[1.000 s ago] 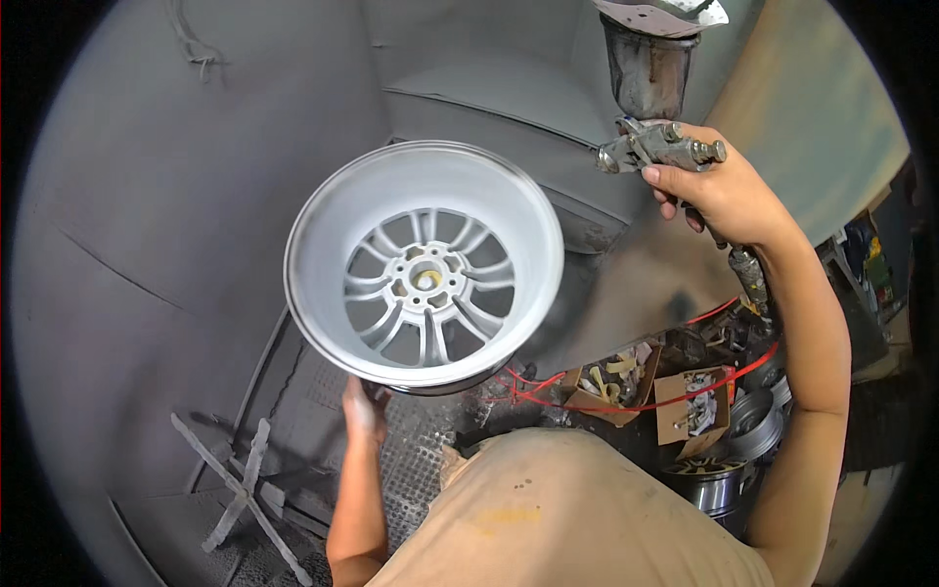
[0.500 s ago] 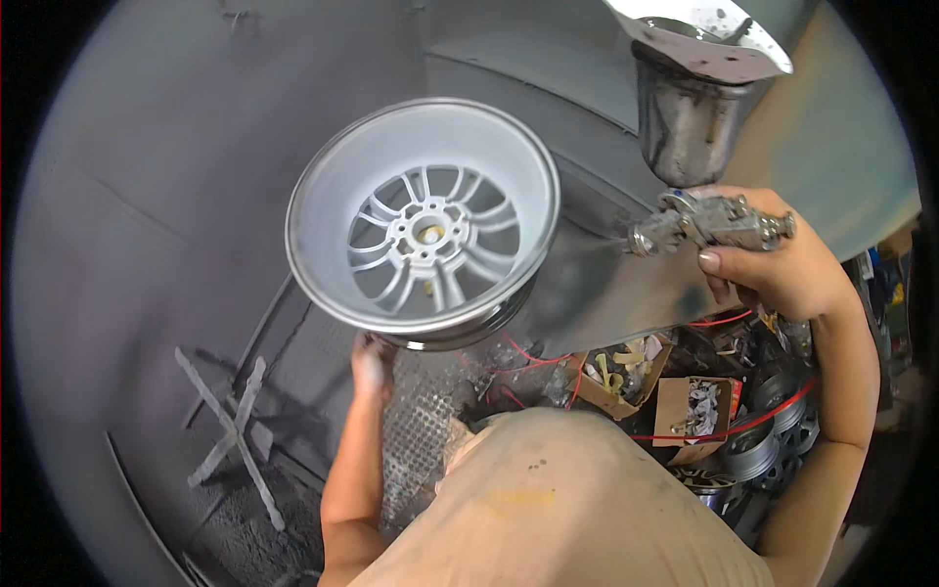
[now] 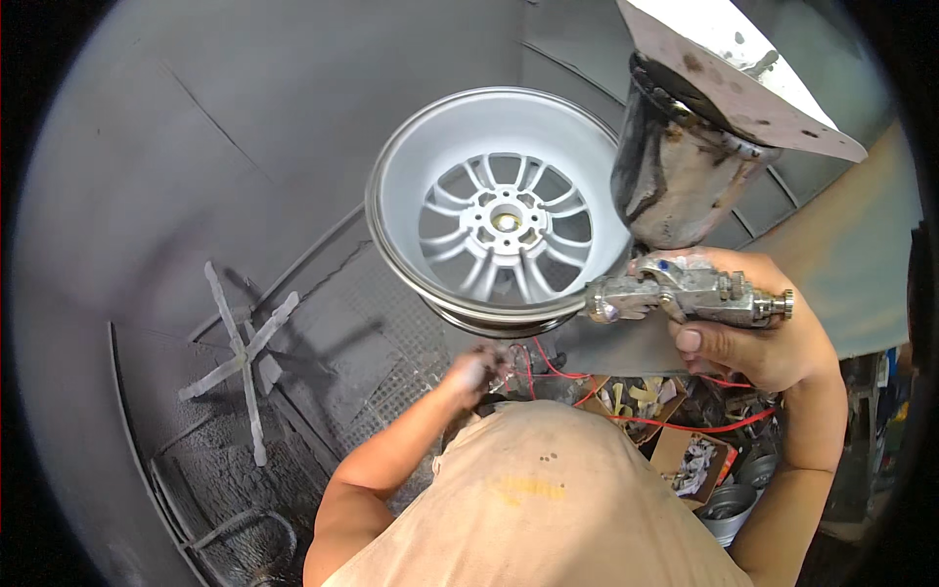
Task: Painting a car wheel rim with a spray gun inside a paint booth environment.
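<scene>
My right hand [image 3: 748,342] is wrapped round a metal spray gun [image 3: 685,293], its nozzle overlapping the lower right edge of the wheel rim in view. On top of the gun sits a paint-stained metal cup [image 3: 685,166] with a white spotted sheet [image 3: 748,83] over its mouth. The silver alloy wheel rim [image 3: 411,235] faces up with its hollow side and spokes showing. Just below its near edge is my left hand [image 3: 477,372], smeared and dark at the fingers. Whether it touches the rim or holds anything is unclear. What bears the rim is hidden.
At the left stands a cross-shaped stand [image 3: 240,362] with pale coated arms. Grey walls [image 3: 293,98] curve round the left and back. A red hose [image 3: 704,428] runs at the lower right, past open boxes [image 3: 675,460] of scraps and more wheel rims [image 3: 729,509].
The spray gun has come closer to the rim and now overlaps its edge. My left hand has dropped away from the rim's underside, toward my body. The whole view has shifted.
</scene>
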A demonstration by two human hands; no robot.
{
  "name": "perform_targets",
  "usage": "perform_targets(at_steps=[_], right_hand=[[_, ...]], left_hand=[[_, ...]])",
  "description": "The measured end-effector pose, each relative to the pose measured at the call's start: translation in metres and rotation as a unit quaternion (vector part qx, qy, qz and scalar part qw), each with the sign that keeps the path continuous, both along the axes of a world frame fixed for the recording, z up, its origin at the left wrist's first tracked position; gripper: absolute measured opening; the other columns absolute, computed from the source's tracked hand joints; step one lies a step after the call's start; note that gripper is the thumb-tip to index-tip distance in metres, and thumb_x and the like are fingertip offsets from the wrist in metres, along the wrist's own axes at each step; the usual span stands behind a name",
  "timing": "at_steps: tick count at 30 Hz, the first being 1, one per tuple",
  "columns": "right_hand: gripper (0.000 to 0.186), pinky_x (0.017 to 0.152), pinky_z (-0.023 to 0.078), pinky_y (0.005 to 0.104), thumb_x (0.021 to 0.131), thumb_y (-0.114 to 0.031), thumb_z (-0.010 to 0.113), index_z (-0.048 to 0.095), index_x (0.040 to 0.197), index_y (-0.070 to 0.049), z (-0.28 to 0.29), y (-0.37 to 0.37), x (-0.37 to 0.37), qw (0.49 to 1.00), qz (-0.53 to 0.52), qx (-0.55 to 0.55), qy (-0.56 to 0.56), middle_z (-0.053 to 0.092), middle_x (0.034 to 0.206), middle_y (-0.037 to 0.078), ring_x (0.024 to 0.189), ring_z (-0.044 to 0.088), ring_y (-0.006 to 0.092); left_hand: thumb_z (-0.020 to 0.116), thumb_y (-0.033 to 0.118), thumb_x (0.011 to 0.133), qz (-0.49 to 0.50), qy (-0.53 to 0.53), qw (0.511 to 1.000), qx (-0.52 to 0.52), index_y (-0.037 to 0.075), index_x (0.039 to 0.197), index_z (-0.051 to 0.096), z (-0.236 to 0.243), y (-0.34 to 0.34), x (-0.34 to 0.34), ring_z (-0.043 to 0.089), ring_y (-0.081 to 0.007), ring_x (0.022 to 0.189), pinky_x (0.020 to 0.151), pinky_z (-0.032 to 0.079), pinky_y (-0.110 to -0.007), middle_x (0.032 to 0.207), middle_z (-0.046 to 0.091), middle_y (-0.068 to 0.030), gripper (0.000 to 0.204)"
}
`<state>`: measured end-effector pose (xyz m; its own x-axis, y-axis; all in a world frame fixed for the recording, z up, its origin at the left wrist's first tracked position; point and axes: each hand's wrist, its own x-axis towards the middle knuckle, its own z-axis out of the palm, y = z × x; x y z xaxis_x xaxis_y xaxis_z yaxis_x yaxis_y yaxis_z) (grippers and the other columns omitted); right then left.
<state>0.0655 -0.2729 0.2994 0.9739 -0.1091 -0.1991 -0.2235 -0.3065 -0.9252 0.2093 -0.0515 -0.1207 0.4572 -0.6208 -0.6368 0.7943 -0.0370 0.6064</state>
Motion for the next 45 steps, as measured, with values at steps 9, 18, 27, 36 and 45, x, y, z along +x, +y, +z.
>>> perform_targets(at_steps=[9, 18, 27, 36, 45], right_hand=[[0.05, 0.052, 0.047, 0.0238, 0.094, -0.021, 0.073, 0.058, 0.138, -0.001, -0.011, 0.011, 0.064, 0.999, 0.018, 0.028, -0.02, 0.068, 0.085, 0.002, 0.067, 0.062, 0.0074], [0.035, 0.045, 0.044, 0.021, 0.096, -0.019, 0.07, 0.064, 0.127, -0.003, -0.021, 0.004, 0.107, 0.994, -0.029, 0.027, -0.1, 0.063, 0.075, 0.001, 0.063, 0.062, 0.007], [0.026, 0.046, 0.045, 0.0226, 0.096, -0.022, 0.07, 0.065, 0.111, -0.002, -0.027, -0.013, 0.124, 0.985, -0.078, -0.017, -0.155, 0.064, 0.073, 0.002, 0.061, 0.061, 0.0082], [0.029, 0.049, 0.045, 0.0216, 0.097, -0.022, 0.069, 0.067, 0.119, -0.003, -0.037, -0.036, 0.109, 0.967, -0.172, -0.055, -0.181, 0.065, 0.08, -0.001, 0.067, 0.062, 0.0066], [0.058, 0.052, 0.047, 0.0211, 0.094, -0.022, 0.071, 0.051, 0.144, -0.002, -0.046, -0.034, 0.054, 0.978, -0.147, -0.016, -0.146, 0.069, 0.096, 0.003, 0.083, 0.067, 0.0108]], left_hand=[[0.049, 0.001, 0.089, 0.176, -0.094, 0.977, -0.077, 0.002, 0.117, 0.061, 0.041, 0.045, 0.108, 0.066, -0.019, 0.089, 0.079, 0.053, -0.033, 0.105, 0.069, -0.0062, 0.03], [0.052, -0.01, 0.083, -0.154, -0.136, 0.973, -0.109, 0.004, 0.125, 0.05, -0.005, 0.015, -0.009, 0.064, -0.024, 0.113, 0.089, 0.055, -0.037, 0.124, 0.063, -0.0091, 0.043], [0.047, -0.007, 0.089, 0.138, -0.06, 0.983, -0.105, 0.006, 0.113, 0.054, 0.02, 0.035, 0.05, 0.064, -0.0246, 0.108, 0.095, 0.053, -0.039, 0.112, 0.065, -0.0073, 0.028], [0.049, 0.0, 0.091, 0.164, -0.032, 0.982, -0.087, 0.006, 0.111, 0.055, 0.032, 0.049, 0.07, 0.062, -0.0236, 0.103, 0.099, 0.051, -0.045, 0.105, 0.063, -0.0042, 0.022], [0.047, 0.006, 0.09, 0.111, -0.07, 0.991, -0.006, 0.007, 0.112, 0.061, 0.059, 0.051, 0.131, 0.063, -0.0212, 0.108, 0.094, 0.051, -0.04, 0.112, 0.067, -0.0041, 0.026]])
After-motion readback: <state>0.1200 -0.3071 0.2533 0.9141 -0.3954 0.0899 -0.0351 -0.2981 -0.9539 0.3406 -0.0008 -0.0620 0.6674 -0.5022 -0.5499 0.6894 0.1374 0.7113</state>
